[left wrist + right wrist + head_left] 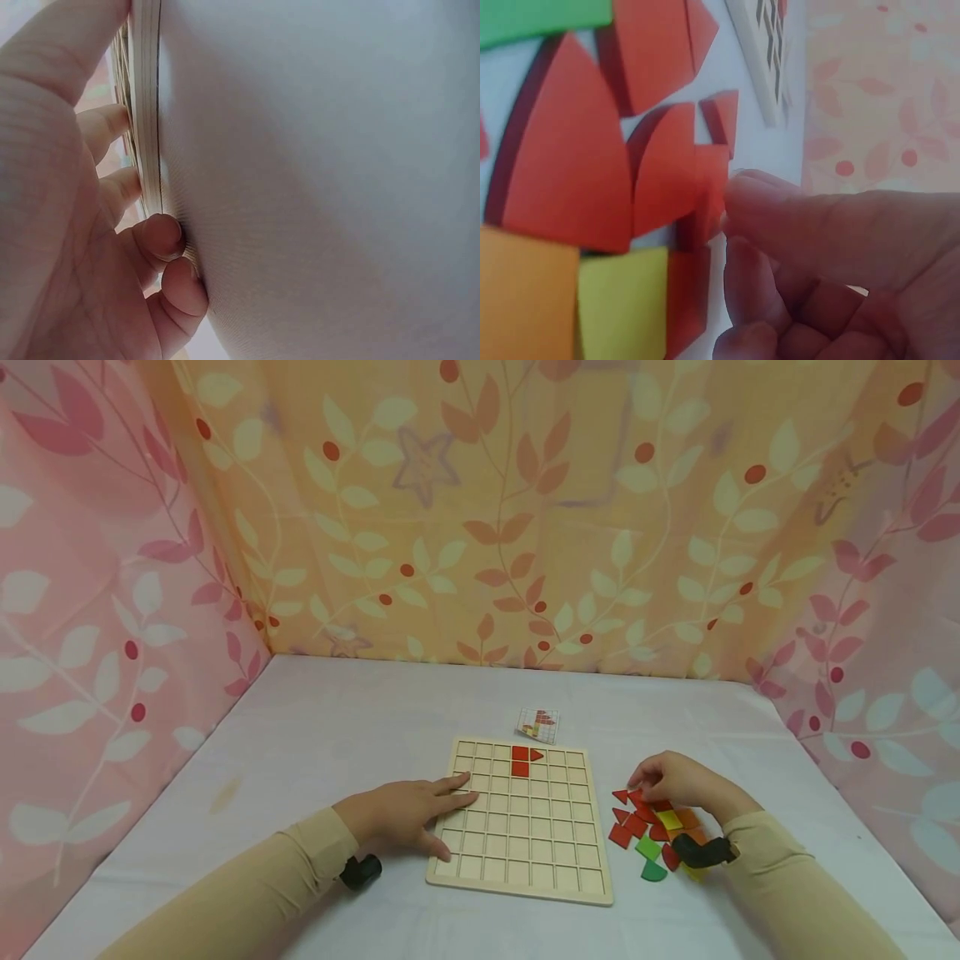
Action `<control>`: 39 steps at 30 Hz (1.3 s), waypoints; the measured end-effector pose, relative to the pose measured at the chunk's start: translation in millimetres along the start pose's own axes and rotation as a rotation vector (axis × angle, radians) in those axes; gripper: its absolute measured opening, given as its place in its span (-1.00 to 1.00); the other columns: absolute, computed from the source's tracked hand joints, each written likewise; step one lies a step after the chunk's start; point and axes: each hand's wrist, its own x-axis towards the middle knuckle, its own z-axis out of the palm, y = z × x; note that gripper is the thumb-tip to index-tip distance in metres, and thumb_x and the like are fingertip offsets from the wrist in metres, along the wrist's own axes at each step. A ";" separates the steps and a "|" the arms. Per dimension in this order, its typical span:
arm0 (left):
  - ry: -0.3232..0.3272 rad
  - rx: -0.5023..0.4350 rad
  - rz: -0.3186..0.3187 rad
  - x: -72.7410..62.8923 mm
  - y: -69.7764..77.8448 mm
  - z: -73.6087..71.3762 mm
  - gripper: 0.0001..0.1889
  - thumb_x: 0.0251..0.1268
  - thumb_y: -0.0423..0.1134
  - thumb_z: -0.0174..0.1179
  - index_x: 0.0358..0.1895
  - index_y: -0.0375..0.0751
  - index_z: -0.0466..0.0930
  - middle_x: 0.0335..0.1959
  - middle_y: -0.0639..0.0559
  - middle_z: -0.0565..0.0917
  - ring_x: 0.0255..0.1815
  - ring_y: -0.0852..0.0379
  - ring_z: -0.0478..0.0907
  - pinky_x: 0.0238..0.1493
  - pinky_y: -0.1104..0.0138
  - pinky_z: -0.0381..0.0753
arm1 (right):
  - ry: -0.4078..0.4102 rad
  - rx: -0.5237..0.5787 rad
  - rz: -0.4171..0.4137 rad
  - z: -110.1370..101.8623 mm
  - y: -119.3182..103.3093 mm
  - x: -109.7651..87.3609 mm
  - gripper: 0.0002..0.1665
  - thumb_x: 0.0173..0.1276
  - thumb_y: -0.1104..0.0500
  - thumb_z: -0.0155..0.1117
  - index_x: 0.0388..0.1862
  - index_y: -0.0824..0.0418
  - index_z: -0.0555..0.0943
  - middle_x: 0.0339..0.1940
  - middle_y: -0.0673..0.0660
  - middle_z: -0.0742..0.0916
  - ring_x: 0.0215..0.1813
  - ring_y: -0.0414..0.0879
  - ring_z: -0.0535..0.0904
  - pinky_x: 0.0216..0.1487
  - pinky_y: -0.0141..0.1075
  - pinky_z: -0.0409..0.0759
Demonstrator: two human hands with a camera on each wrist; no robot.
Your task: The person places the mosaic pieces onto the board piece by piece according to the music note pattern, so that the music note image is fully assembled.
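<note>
A wooden grid board lies flat on the table. Two red squares and a red triangle sit in cells near its top edge. My left hand rests over the board's left edge with fingers spread. In the left wrist view, its fingertips are right at the board's side. My right hand is at the far side of a pile of coloured pieces, its thumb and forefinger pinching the edge of a red piece. Around that piece lie a red quarter-round and a yellow square.
A small pattern card stands just beyond the board. More loose pieces, such as a light green square, a green rounded piece and orange pieces, lie right of the board. A floral curtain borders the white table.
</note>
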 end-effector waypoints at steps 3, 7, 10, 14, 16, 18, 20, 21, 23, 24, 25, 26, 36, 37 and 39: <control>-0.002 -0.006 0.003 -0.1 0.7 -1.0 -0.06 -0.10 0.50 -0.07 0.43 0.34 -0.15 0.48 0.18 -0.20 0.39 -0.01 0.10 0.25 0.08 0.22 | -0.003 0.008 0.010 -0.4 3.2 -0.7 -0.81 0.11 0.37 0.27 -0.31 0.15 0.65 -0.56 0.09 0.55 -0.42 -0.06 0.43 -0.35 -0.27 0.43; -0.003 -0.006 0.005 -0.1 0.5 -1.1 -0.06 -0.10 0.50 -0.08 0.43 0.33 -0.14 0.48 0.18 -0.20 0.39 0.00 0.10 0.25 0.08 0.22 | -0.015 0.013 0.015 -0.2 5.5 -1.2 -0.80 0.06 0.40 0.28 -0.34 0.16 0.62 -0.54 0.10 0.55 -0.41 -0.06 0.42 -0.36 -0.27 0.44; -0.003 -0.001 0.001 0.1 -0.1 -0.8 -0.06 -0.10 0.51 -0.09 0.43 0.34 -0.15 0.48 0.19 -0.20 0.39 0.01 0.09 0.25 0.08 0.21 | -0.022 -0.012 0.003 -0.5 5.1 -1.9 -0.80 0.04 0.41 0.30 -0.36 0.17 0.59 -0.52 0.09 0.55 -0.39 -0.06 0.42 -0.35 -0.27 0.44; -0.002 0.001 -0.004 0.2 -0.1 -1.3 -0.06 -0.10 0.52 -0.10 0.42 0.36 -0.16 0.48 0.21 -0.21 0.39 0.01 0.10 0.26 0.08 0.21 | -0.014 -0.061 -0.016 -1.1 3.1 -2.7 -0.79 0.02 0.40 0.34 -0.41 0.16 0.54 -0.52 0.08 0.54 -0.38 -0.05 0.40 -0.34 -0.27 0.43; -0.002 0.001 -0.004 0.4 -0.2 -1.4 -0.06 -0.11 0.52 -0.11 0.42 0.35 -0.16 0.48 0.20 -0.20 0.39 0.01 0.10 0.26 0.08 0.21 | -0.011 -0.075 -0.028 -1.2 2.2 -3.6 -0.77 0.00 0.40 0.35 -0.43 0.17 0.51 -0.52 0.08 0.52 -0.39 -0.05 0.40 -0.35 -0.26 0.42; -0.002 -0.002 -0.005 0.5 0.0 -1.3 -0.06 -0.11 0.52 -0.11 0.42 0.36 -0.16 0.48 0.20 -0.20 0.39 0.00 0.10 0.25 0.08 0.21 | -0.014 -0.079 -0.036 -1.2 1.5 -4.3 -0.76 -0.01 0.39 0.37 -0.45 0.18 0.48 -0.54 0.08 0.51 -0.41 -0.05 0.39 -0.37 -0.26 0.42; -0.001 0.003 -0.003 0.1 0.2 -1.1 -0.06 -0.11 0.52 -0.11 0.42 0.36 -0.16 0.48 0.19 -0.20 0.39 0.00 0.10 0.25 0.08 0.22 | -0.019 -0.076 -0.043 -1.4 0.5 -4.8 -0.76 0.00 0.39 0.36 -0.46 0.18 0.47 -0.55 0.08 0.51 -0.42 -0.05 0.40 -0.38 -0.26 0.43; 0.002 0.004 -0.002 -0.1 0.4 -0.9 -0.06 -0.11 0.52 -0.11 0.42 0.36 -0.16 0.48 0.19 -0.19 0.39 0.00 0.10 0.25 0.08 0.22 | -0.020 -0.072 -0.041 -1.6 -0.1 -4.6 -0.77 0.02 0.38 0.36 -0.47 0.18 0.47 -0.56 0.08 0.51 -0.44 -0.05 0.40 -0.38 -0.26 0.44; 0.005 0.006 -0.001 -0.6 0.4 -0.2 -0.06 -0.11 0.52 -0.11 0.42 0.36 -0.16 0.48 0.19 -0.19 0.39 0.01 0.09 0.25 0.07 0.22 | -0.018 -0.069 -0.046 -2.7 -1.6 -3.4 -0.80 0.05 0.36 0.35 -0.47 0.18 0.48 -0.57 0.08 0.51 -0.43 -0.06 0.41 -0.39 -0.27 0.44; 0.007 0.008 -0.001 -0.9 0.3 0.0 -0.06 -0.11 0.52 -0.11 0.42 0.36 -0.16 0.48 0.20 -0.18 0.39 0.01 0.09 0.25 0.08 0.23 | -0.014 -0.064 -0.045 -3.5 -2.9 -2.5 -0.81 0.06 0.35 0.34 -0.47 0.18 0.48 -0.57 0.08 0.52 -0.43 -0.06 0.41 -0.39 -0.27 0.44; 0.010 0.010 -0.001 -1.1 0.2 0.3 -0.07 -0.10 0.52 -0.12 0.42 0.36 -0.16 0.48 0.20 -0.18 0.39 0.02 0.09 0.25 0.08 0.23 | -0.008 -0.056 -0.043 -4.5 -4.7 -1.3 -0.82 0.08 0.33 0.34 -0.48 0.17 0.49 -0.57 0.08 0.52 -0.42 -0.06 0.41 -0.39 -0.27 0.43; 0.012 0.011 -0.001 -1.3 0.0 0.5 -0.07 -0.10 0.52 -0.12 0.42 0.36 -0.16 0.48 0.20 -0.18 0.39 0.02 0.09 0.24 0.08 0.23 | -0.001 -0.047 -0.045 -5.6 -6.6 0.3 -0.82 0.09 0.32 0.34 -0.48 0.16 0.49 -0.57 0.08 0.52 -0.42 -0.06 0.41 -0.39 -0.27 0.43; 0.012 0.019 0.002 -0.8 -0.8 1.3 -0.07 -0.10 0.53 -0.12 0.42 0.35 -0.15 0.48 0.20 -0.19 0.39 0.04 0.09 0.25 0.08 0.23 | 0.037 0.048 -0.135 -0.9 -38.9 24.3 -0.93 0.13 0.32 0.26 -0.44 0.22 0.53 -0.57 0.07 0.54 -0.45 -0.06 0.41 -0.41 -0.25 0.41; 0.014 0.020 0.004 -1.0 -0.7 1.2 -0.07 -0.09 0.53 -0.13 0.42 0.35 -0.15 0.48 0.20 -0.19 0.39 0.04 0.09 0.24 0.08 0.23 | 0.038 0.052 -0.137 1.3 -42.7 27.2 -0.93 0.14 0.32 0.26 -0.44 0.21 0.53 -0.56 0.06 0.54 -0.44 -0.07 0.42 -0.41 -0.26 0.42; 0.014 0.020 0.005 -1.2 -0.3 0.7 -0.07 -0.09 0.52 -0.13 0.42 0.35 -0.16 0.48 0.20 -0.19 0.40 0.04 0.08 0.25 0.08 0.23 | 0.037 0.057 -0.154 5.8 -50.6 32.3 -0.93 0.14 0.32 0.26 -0.44 0.20 0.53 -0.54 0.05 0.55 -0.42 -0.08 0.42 -0.39 -0.27 0.42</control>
